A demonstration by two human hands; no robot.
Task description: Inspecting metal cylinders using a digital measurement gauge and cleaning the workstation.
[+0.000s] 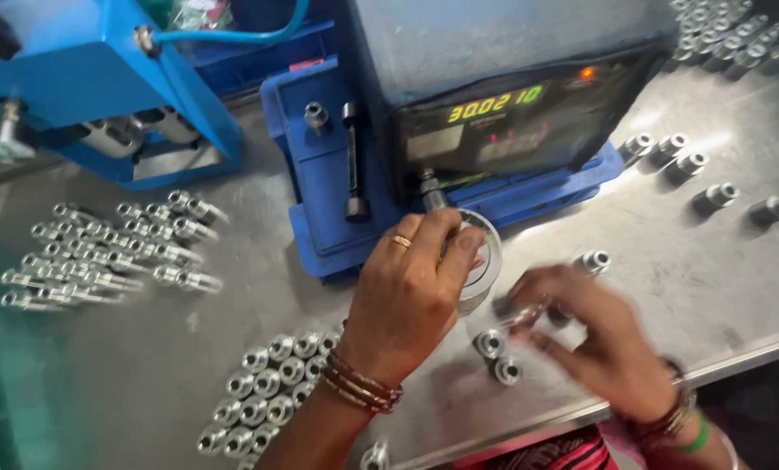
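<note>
Blue machine base at twelve o'clock; silver metal fittings at seven; grey steel table; gold ring; yellow-green display digits.

The right hand is smeared by motion — its fingers run together, and the small metal part at their tips is only a bright streak, so the grip cannot be judged. The left hand covers much of the round clear-rimmed piece, hiding what lies beneath the palm. The fittings at the top right corner are blurred and cut by the edge — as is the blue machine upper left.
</note>
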